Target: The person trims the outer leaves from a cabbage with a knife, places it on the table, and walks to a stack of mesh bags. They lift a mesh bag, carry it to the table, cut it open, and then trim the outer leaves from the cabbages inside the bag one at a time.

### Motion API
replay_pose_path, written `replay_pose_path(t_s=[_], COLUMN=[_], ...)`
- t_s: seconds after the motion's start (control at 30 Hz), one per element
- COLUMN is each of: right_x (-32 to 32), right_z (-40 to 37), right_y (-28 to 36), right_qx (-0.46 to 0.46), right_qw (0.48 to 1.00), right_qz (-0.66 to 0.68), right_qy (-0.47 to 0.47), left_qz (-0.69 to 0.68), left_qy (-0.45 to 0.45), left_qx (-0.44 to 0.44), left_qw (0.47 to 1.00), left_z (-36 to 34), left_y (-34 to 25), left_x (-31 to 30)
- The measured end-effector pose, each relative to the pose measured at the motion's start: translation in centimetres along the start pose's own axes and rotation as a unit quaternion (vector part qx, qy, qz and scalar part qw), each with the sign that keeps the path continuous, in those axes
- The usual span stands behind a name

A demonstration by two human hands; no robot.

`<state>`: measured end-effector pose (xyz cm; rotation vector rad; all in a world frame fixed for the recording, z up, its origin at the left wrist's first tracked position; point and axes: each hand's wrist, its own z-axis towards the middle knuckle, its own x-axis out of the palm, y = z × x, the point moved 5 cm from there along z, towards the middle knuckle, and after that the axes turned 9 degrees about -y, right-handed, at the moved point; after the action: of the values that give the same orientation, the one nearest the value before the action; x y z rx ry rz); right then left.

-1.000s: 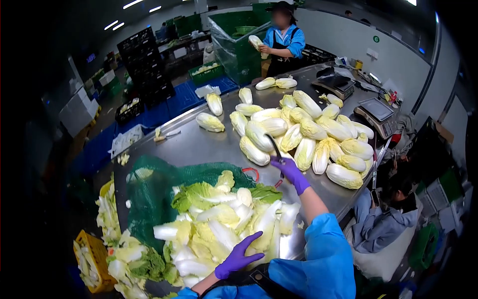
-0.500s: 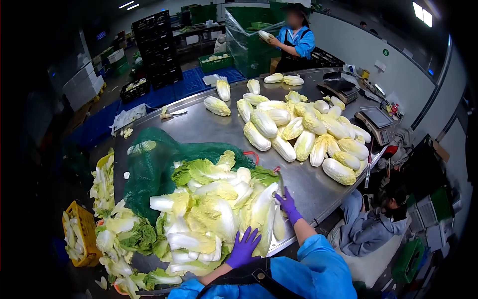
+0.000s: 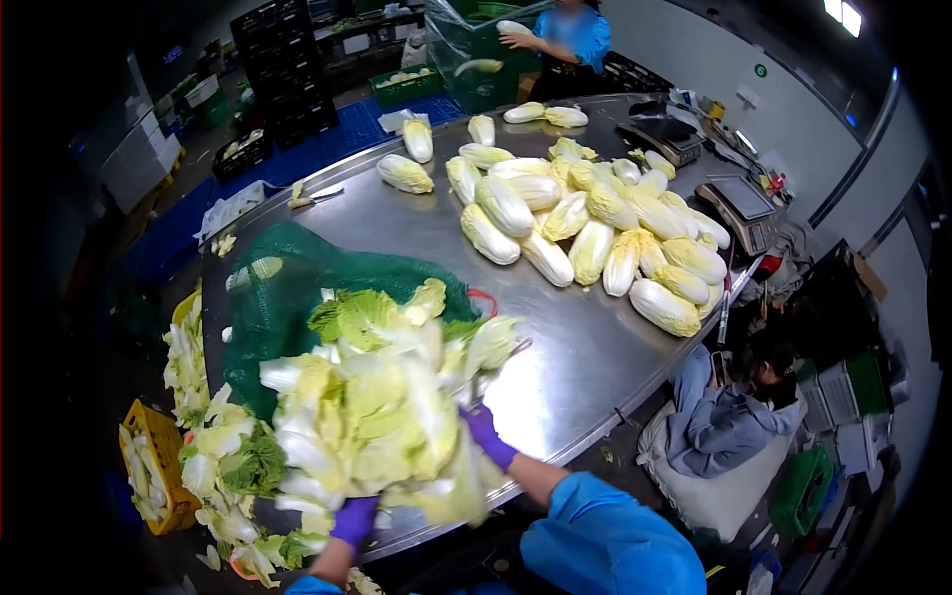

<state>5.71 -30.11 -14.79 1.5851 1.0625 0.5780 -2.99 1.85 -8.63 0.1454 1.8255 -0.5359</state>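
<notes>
A heap of loose napa cabbage leaves (image 3: 382,407), pale yellow and white with green edges, lies at the near side of the metal table (image 3: 387,233). My right hand (image 3: 487,436), in a purple glove, presses against the heap's right side with fingers stretched out. Low at the heap's near left edge is my left hand (image 3: 355,520), also gloved in purple; leaves and blur hide its fingers. Behind and left of the leaves, a green mesh bag (image 3: 297,248) is spread out, with a red cord (image 3: 483,297) at its right end.
Whole napa cabbages (image 3: 590,233) are piled at the far right, near scales (image 3: 739,203). A knife (image 3: 319,195) lies at the far left edge. Leaves fill a yellow crate (image 3: 164,466) below. One co-worker (image 3: 575,45) stands behind the table; another person (image 3: 729,412) sits at right.
My left hand has moved left and down, off the top of the heap to its near edge. My right hand has swept left, and the leaves have shifted left with it. The view has tilted.
</notes>
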Motion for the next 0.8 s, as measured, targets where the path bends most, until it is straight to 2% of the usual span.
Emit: replay_pose_path(t_s=[0.03, 0.07, 0.1, 0.13, 0.17, 0.2, 0.23, 0.27, 0.3, 0.33, 0.37, 0.4, 0.43, 0.47, 0.5, 0.53, 0.57, 0.6, 0.63, 0.67, 0.7, 0.73, 0.77, 0.8], right_x=[2.1, 3.8, 5.4, 5.0, 5.5, 6.1, 5.7, 4.9, 3.6, 1.1, -1.2, -3.2, -6.3, -8.3, -9.7, -10.8, -11.1, -10.4, -9.0, -6.6, -4.8, -2.3, -0.6, 1.6], right_z=[-1.5, -4.1, -6.0, -8.5, -9.1, -9.8, -9.6, -9.2, -8.0, -7.4, -5.9, -4.3, -3.3, -1.2, 1.1, 3.4, 5.0, 5.8, 6.8, 9.3, 10.4, 11.4, 13.8, 15.9], right_y=[-1.4, -1.7, -2.5, 1.8, 2.3, 2.3, 2.4, 2.5, 2.4, 4.2, 4.0, 3.0, 5.9, 5.8, 5.7, 6.5, 7.7, 10.0, 11.6, 10.5, 10.5, 10.7, 9.3, 7.8], right_qx=[-0.054, -0.065, -0.045, -0.034, 0.022, 0.078, 0.095, 0.113, 0.068, 0.049, 0.017, -0.012, 0.039, 0.057, -0.053, -0.04, -0.072, -0.094, -0.123, -0.159, -0.117, -0.076, -0.046, -0.018], right_qw=[0.994, 0.996, 0.997, 0.996, 0.988, 0.97, 0.966, 0.961, 0.961, 0.96, 0.965, 0.97, 0.981, 0.991, 0.992, 0.997, 0.996, 0.996, 0.992, 0.986, 0.989, 0.99, 0.989, 0.987], right_qz=[-0.091, -0.049, -0.056, -0.023, 0.008, 0.039, 0.023, 0.007, -0.017, 0.014, -0.04, 0.063, -0.019, 0.012, 0.107, 0.06, 0.052, -0.003, -0.036, 0.045, 0.07, 0.094, 0.118, 0.142], right_qy=[-0.006, -0.043, 0.028, 0.084, 0.154, 0.226, 0.24, 0.254, 0.269, 0.275, 0.26, 0.235, 0.187, 0.121, 0.04, 0.0, -0.027, -0.009, 0.012, 0.035, 0.05, 0.072, 0.075, 0.079], left_qz=[0.042, 0.185, 0.166, -0.123, 0.075, 0.083, -0.064, -0.209, 0.034, 0.274, 0.148, 0.015, 0.004, 0.073, 0.083, 0.03, -0.026, -0.015, -0.031, -0.099, -0.094, -0.031, -0.023, -0.006], left_qy=[0.038, -0.006, -0.103, -0.178, -0.135, -0.133, -0.163, -0.191, -0.247, -0.279, -0.239, -0.196, -0.189, -0.201, -0.301, -0.344, -0.315, -0.333, -0.303, -0.195, -0.232, -0.205, -0.175, -0.217], left_qx=[-0.102, 0.054, -0.029, -0.157, -0.075, -0.084, -0.188, -0.285, -0.176, -0.054, -0.175, -0.293, -0.276, -0.223, -0.137, -0.116, -0.091, -0.015, 0.04, 0.078, 0.166, 0.184, 0.184, 0.168], left_qw=[0.993, 0.981, 0.98, 0.964, 0.985, 0.984, 0.966, 0.916, 0.952, 0.919, 0.944, 0.936, 0.942, 0.951, 0.94, 0.931, 0.944, 0.943, 0.952, 0.973, 0.954, 0.961, 0.967, 0.962], left_z=[0.2, -0.6, -1.5, -1.1, -1.0, -1.0, -0.8, -1.7, -1.8, -0.7, -0.1, 0.1, 1.2, 1.8, 2.7, 3.4, 4.3, 4.8, 5.3, 5.9, 5.8, 6.1, 6.3, 6.5], left_y=[3.9, 5.0, 12.1, 10.1, 8.2, 11.5, 18.3, 22.6, 18.5, 11.6, 10.4, 9.4, 6.2, 2.2, -1.7, -5.0, -7.8, -11.0, -14.0, -15.8, -17.7, -19.0, -19.3, -18.7], left_x=[-0.8, -4.2, -2.7, -9.0, -12.1, -11.0, -8.7, -7.5, -10.4, -12.8, -12.6, -11.9, -12.1, -12.9, -13.8, -14.4, -14.0, -13.1, -12.0, -9.3, -7.7, -6.5, -5.0, -3.1])
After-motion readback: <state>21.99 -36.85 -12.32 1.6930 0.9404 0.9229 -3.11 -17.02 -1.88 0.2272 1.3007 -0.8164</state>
